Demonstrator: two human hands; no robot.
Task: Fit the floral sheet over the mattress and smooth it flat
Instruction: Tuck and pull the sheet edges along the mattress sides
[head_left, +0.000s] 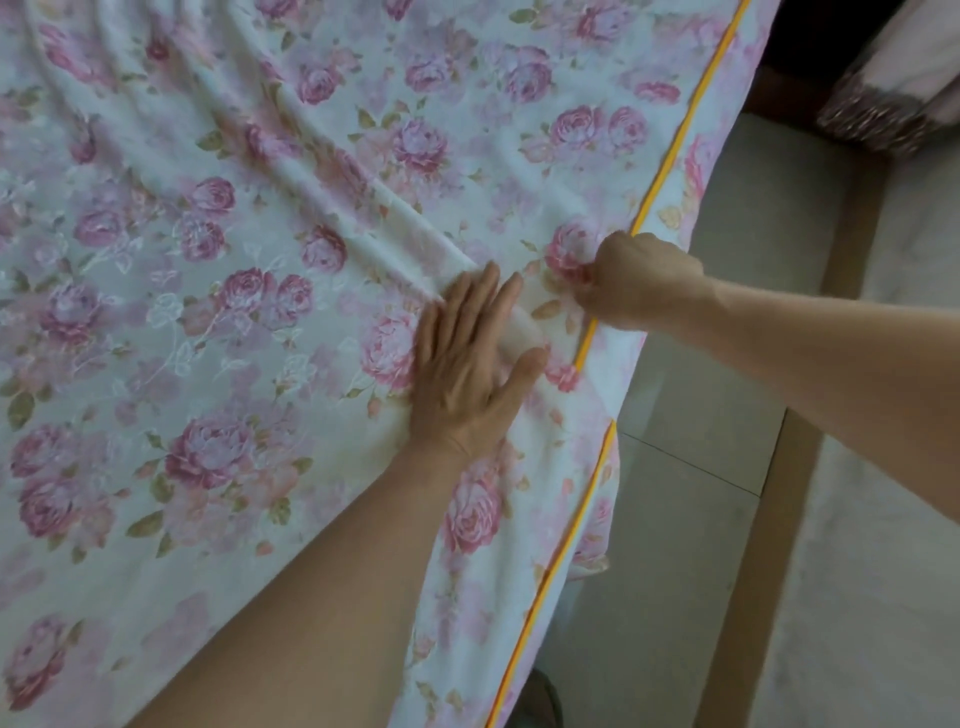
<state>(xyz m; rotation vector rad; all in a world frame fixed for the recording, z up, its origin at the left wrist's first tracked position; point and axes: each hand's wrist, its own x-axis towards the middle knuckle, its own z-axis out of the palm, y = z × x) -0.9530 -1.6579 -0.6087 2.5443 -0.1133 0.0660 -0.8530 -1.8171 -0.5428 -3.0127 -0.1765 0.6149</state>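
Observation:
The floral sheet (218, 291), white with pink roses and a yellow piping line (670, 161) along its edge, covers the mattress across most of the view. Long folds run diagonally from the upper left toward my hands. My left hand (467, 369) lies flat on the sheet with fingers spread, pressing beside a raised fold near the bed's right edge. My right hand (634, 278) is closed in a fist, pinching the sheet right at the yellow piping. The mattress itself is hidden under the fabric.
Light floor tiles with brown borders (769, 499) lie to the right of the bed. A dark patterned curtain or cloth hem (883, 119) hangs at the upper right. A dark object (545, 701) peeks out under the sheet's edge at the bottom.

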